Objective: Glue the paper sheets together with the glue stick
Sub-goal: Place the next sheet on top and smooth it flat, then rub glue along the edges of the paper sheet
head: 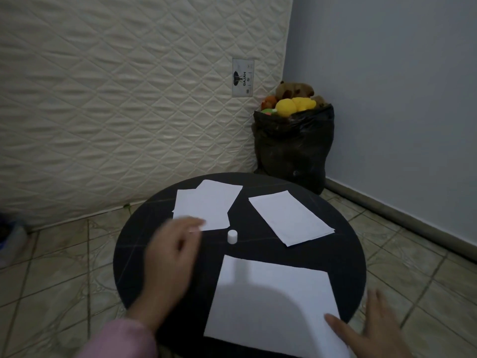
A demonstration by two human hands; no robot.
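A large white paper sheet lies at the near side of the round black table. Two overlapping sheets sit at the far left, and another sheet or thin stack at the far right. A small white cap or glue stick stands upright in the middle. My left hand is blurred, its fingertips at the near edge of the far-left sheets. Something pale shows at those fingertips, but I cannot tell what. My right hand is spread, thumb on the large sheet's near right corner.
A quilted mattress leans against the wall behind the table. A black bag full of soft toys stands in the corner beyond the table's far right. Tiled floor surrounds the table.
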